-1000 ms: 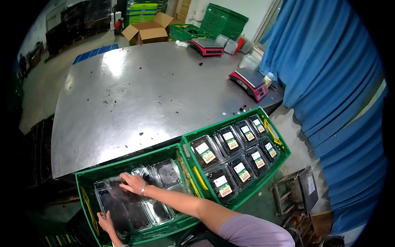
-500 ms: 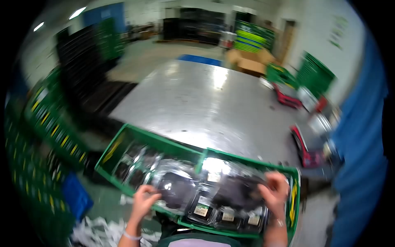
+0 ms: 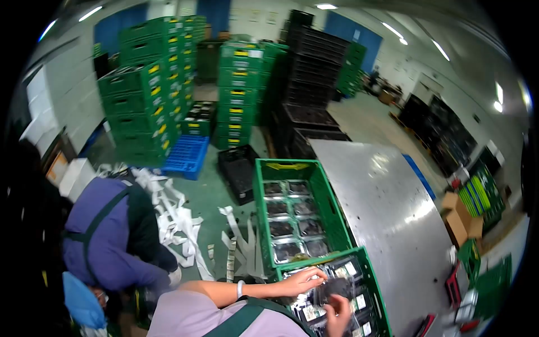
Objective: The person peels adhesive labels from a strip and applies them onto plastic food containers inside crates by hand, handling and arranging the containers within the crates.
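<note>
My left hand (image 3: pixel 304 282) reaches over the near green crate (image 3: pixel 380 300), its fingers at the upper left edge of a clear plastic punnet (image 3: pixel 332 290) with dark contents. Close by on the lower side, my right hand (image 3: pixel 338 314) has bent fingers at the same punnet, slightly blurred. The punnet is held between both hands above other labelled punnets (image 3: pixel 359 303) in that crate. Beyond it, a second green crate (image 3: pixel 331 196) holds rows of closed clear punnets (image 3: pixel 281 228) with dark contents.
A bent-over person (image 3: pixel 106 230) in purple works at left. White paper strips (image 3: pixel 182 227) litter the floor near a black crate (image 3: pixel 238 171) and blue crate (image 3: pixel 186 156). Stacked green crates (image 3: pixel 132 106) stand behind. A metal table (image 3: pixel 382 196) borders the crates at right.
The view has swung left, bringing the bent person and crate stacks into sight. My hands, earlier apart over the two crates, are now close together at one punnet over the near crate.
</note>
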A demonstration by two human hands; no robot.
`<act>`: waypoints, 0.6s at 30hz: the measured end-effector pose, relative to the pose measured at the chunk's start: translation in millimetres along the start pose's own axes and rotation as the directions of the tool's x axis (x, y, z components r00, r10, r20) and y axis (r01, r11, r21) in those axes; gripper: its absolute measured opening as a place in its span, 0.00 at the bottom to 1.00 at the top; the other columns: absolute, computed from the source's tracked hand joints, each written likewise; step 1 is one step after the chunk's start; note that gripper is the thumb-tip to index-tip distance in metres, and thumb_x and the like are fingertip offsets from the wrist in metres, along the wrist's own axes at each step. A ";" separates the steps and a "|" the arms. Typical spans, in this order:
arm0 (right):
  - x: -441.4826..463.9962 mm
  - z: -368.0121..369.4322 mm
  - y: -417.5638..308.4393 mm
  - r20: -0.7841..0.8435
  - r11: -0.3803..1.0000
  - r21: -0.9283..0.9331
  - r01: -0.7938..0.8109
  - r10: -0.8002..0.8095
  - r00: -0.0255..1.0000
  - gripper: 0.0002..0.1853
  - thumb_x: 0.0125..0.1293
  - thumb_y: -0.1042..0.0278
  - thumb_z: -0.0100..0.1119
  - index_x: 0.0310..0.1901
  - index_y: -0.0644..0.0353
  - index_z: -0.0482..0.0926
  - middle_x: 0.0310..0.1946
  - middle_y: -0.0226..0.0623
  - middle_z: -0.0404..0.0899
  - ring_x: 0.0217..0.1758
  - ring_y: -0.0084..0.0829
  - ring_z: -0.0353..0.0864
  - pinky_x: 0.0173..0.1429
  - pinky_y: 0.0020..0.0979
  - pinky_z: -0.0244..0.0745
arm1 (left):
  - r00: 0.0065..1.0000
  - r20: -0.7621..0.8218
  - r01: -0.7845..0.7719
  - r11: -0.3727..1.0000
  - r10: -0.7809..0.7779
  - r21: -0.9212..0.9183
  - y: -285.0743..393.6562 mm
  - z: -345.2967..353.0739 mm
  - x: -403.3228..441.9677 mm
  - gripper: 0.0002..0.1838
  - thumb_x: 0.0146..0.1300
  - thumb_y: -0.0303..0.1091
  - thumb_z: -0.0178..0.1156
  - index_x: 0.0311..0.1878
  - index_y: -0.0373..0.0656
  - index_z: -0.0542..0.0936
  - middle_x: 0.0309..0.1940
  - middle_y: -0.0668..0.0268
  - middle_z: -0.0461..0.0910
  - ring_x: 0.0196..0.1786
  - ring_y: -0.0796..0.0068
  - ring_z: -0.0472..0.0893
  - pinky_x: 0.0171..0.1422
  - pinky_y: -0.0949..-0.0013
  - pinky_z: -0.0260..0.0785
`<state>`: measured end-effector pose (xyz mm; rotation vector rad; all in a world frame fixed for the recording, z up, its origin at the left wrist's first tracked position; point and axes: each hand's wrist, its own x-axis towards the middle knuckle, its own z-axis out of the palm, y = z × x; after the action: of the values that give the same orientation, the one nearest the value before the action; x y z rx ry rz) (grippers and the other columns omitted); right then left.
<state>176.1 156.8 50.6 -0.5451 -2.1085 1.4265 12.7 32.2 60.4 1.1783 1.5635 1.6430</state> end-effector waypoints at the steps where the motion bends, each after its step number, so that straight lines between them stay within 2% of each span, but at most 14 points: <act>1: 10.8 25.4 -6.2 0.111 0.996 0.034 0.087 -0.090 0.990 0.21 0.41 0.81 0.64 0.42 0.63 0.72 0.32 0.35 0.73 0.27 0.22 0.74 0.31 0.20 0.69 | 0.995 -0.059 -0.080 0.996 0.079 -0.024 -6.3 -3.7 0.2 0.16 0.68 0.42 0.43 0.48 0.40 0.70 0.46 0.63 0.69 0.52 0.73 0.68 0.58 0.71 0.57; 2: 20.8 49.7 -12.7 0.172 0.982 0.011 0.188 -0.187 0.967 0.23 0.41 0.79 0.66 0.42 0.63 0.71 0.32 0.34 0.71 0.27 0.23 0.74 0.30 0.21 0.69 | 0.993 -0.107 -0.071 0.989 0.058 -0.131 -11.5 -9.6 -3.3 0.18 0.69 0.43 0.39 0.49 0.39 0.70 0.47 0.63 0.69 0.54 0.75 0.66 0.60 0.72 0.54; 3: 28.3 72.8 -30.7 0.189 0.963 -0.097 0.251 -0.230 0.955 0.22 0.40 0.77 0.67 0.40 0.63 0.71 0.31 0.34 0.70 0.25 0.23 0.73 0.30 0.21 0.68 | 0.986 -0.160 -0.003 0.960 -0.044 -0.281 -7.4 -18.1 -11.7 0.19 0.70 0.44 0.39 0.51 0.40 0.70 0.47 0.64 0.69 0.54 0.76 0.66 0.60 0.72 0.55; 4: 36.6 92.5 -46.5 0.171 0.930 -0.120 0.348 -0.326 0.930 0.17 0.42 0.76 0.67 0.36 0.63 0.72 0.28 0.33 0.69 0.23 0.24 0.71 0.27 0.22 0.67 | 0.971 -0.190 0.049 0.901 -0.143 -0.431 -4.4 -26.6 -17.6 0.20 0.70 0.45 0.39 0.52 0.40 0.70 0.47 0.65 0.68 0.53 0.77 0.66 0.60 0.72 0.55; 6: 49.8 116.0 -53.6 0.228 0.883 -0.171 0.437 -0.396 0.890 0.10 0.46 0.77 0.64 0.31 0.63 0.74 0.25 0.34 0.69 0.21 0.23 0.69 0.25 0.24 0.65 | 0.965 -0.100 0.111 0.719 -0.244 -0.686 0.9 -53.4 -34.7 0.21 0.69 0.47 0.40 0.53 0.41 0.70 0.46 0.68 0.69 0.49 0.79 0.68 0.55 0.74 0.61; 7: 55.3 124.9 -58.9 0.222 0.889 -0.111 0.444 -0.413 0.883 0.05 0.50 0.78 0.62 0.27 0.65 0.74 0.23 0.35 0.70 0.22 0.23 0.70 0.25 0.25 0.64 | 0.965 -0.203 0.020 0.824 -0.163 -0.566 1.0 -61.4 -40.8 0.20 0.69 0.45 0.42 0.53 0.41 0.71 0.46 0.67 0.70 0.49 0.79 0.69 0.55 0.74 0.61; 9: 67.2 138.6 -53.9 0.273 0.921 0.012 0.390 -0.378 0.885 0.05 0.52 0.77 0.60 0.27 0.65 0.74 0.22 0.31 0.70 0.23 0.20 0.69 0.26 0.22 0.63 | 0.930 -0.359 -0.183 0.943 0.075 -0.278 -14.9 -73.4 -52.8 0.16 0.67 0.38 0.48 0.52 0.39 0.71 0.44 0.67 0.73 0.48 0.80 0.72 0.54 0.75 0.63; 10: 71.8 145.8 -52.9 0.298 0.933 0.103 0.345 -0.360 0.884 0.05 0.53 0.77 0.60 0.27 0.65 0.74 0.22 0.29 0.71 0.23 0.18 0.69 0.27 0.21 0.63 | 0.925 -0.371 -0.190 0.942 0.077 -0.276 -13.5 -80.2 -59.2 0.16 0.67 0.38 0.48 0.52 0.39 0.71 0.44 0.67 0.73 0.48 0.80 0.72 0.54 0.75 0.63; 11: 73.1 152.0 -52.2 0.306 0.933 0.100 0.346 -0.359 0.882 0.05 0.53 0.77 0.60 0.27 0.65 0.74 0.22 0.29 0.71 0.23 0.18 0.69 0.27 0.21 0.63 | 0.918 -0.396 -0.146 0.954 0.032 -0.261 -13.1 -86.5 -67.1 0.15 0.66 0.36 0.49 0.51 0.38 0.72 0.43 0.68 0.73 0.46 0.80 0.72 0.53 0.75 0.64; 12: 74.5 158.0 -52.3 0.369 0.960 0.180 0.215 -0.269 0.890 0.05 0.54 0.76 0.60 0.27 0.65 0.74 0.22 0.28 0.71 0.23 0.17 0.68 0.27 0.20 0.62 | 0.909 -0.416 -0.097 0.963 -0.017 -0.251 -12.0 -92.5 -73.6 0.14 0.65 0.34 0.51 0.50 0.38 0.72 0.41 0.68 0.74 0.45 0.80 0.73 0.53 0.75 0.64; 13: 74.4 162.6 -54.7 0.434 0.966 0.246 0.074 -0.178 0.883 0.05 0.54 0.76 0.60 0.27 0.65 0.74 0.23 0.27 0.71 0.23 0.15 0.67 0.27 0.18 0.62 | 0.906 -0.415 -0.090 0.922 -0.081 -0.377 -8.8 -99.0 -77.6 0.13 0.63 0.33 0.53 0.48 0.38 0.73 0.40 0.68 0.75 0.45 0.80 0.73 0.52 0.75 0.64; 14: 73.2 166.2 -56.5 0.430 0.969 0.238 0.069 -0.169 0.887 0.05 0.54 0.76 0.60 0.27 0.65 0.74 0.23 0.27 0.71 0.23 0.15 0.67 0.27 0.18 0.62 | 0.916 -0.386 -0.062 0.912 -0.109 -0.405 -6.9 -106.9 -80.4 0.11 0.63 0.31 0.52 0.47 0.38 0.74 0.41 0.68 0.75 0.45 0.81 0.73 0.53 0.74 0.64; 16: 75.9 172.1 -61.3 0.449 0.946 0.310 -0.091 -0.062 0.891 0.05 0.56 0.75 0.60 0.27 0.65 0.74 0.22 0.24 0.72 0.24 0.12 0.66 0.28 0.16 0.60 | 0.950 -0.283 0.005 0.911 -0.134 -0.411 -5.5 -121.7 -81.8 0.12 0.62 0.28 0.50 0.48 0.38 0.73 0.43 0.68 0.75 0.47 0.81 0.72 0.54 0.74 0.63; 18: 76.9 174.4 -65.7 0.354 0.965 0.259 -0.047 -0.049 0.934 0.05 0.57 0.75 0.59 0.28 0.64 0.74 0.21 0.24 0.72 0.24 0.12 0.66 0.28 0.16 0.60 | 0.965 -0.259 -0.059 0.917 -0.049 -0.395 -5.5 -127.3 -78.8 0.14 0.63 0.28 0.50 0.51 0.39 0.72 0.46 0.67 0.74 0.47 0.81 0.72 0.53 0.75 0.64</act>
<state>4.5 53.8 74.9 -0.1881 -2.1299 1.8872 -65.4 -95.1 48.5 0.7705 1.2795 2.0690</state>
